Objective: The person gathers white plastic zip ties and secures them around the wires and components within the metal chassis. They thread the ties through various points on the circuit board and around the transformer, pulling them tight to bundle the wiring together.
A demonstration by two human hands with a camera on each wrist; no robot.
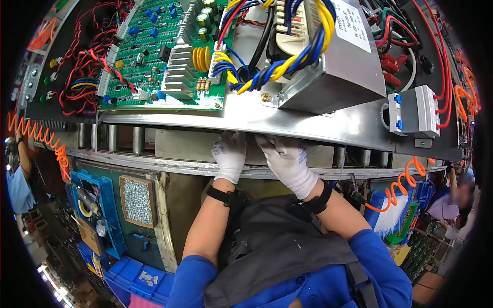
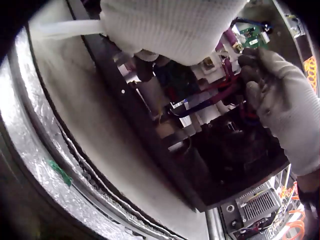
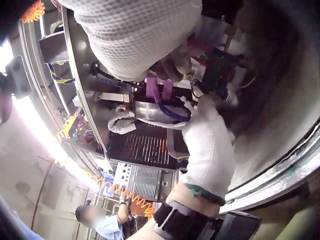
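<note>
Both hands wear white knit gloves and reach under the front edge of a metal plate [image 1: 246, 122]. In the head view the left hand [image 1: 229, 154] and right hand [image 1: 288, 160] are side by side, fingertips hidden beneath it. From the right wrist, the left hand [image 3: 207, 145] points its fingers in among wiring, close to the right fingertips. Bent fingers of the right hand [image 2: 287, 105] are at red wires and a brass-coloured fitting [image 2: 237, 47] in the left wrist view. Purple-sleeved terminals [image 3: 152, 87] lie beside them. I cannot tell what either hand pinches.
Above the plate sit a green circuit board [image 1: 149, 66], a metal box [image 1: 339, 72] with twisted cables, and a grey connector block [image 1: 418, 110]. Metal rollers [image 1: 138, 139] line the bench. A blue tray [image 1: 110, 226] and a box of screws [image 1: 137, 200] stand lower left. Orange coiled hoses hang at both sides.
</note>
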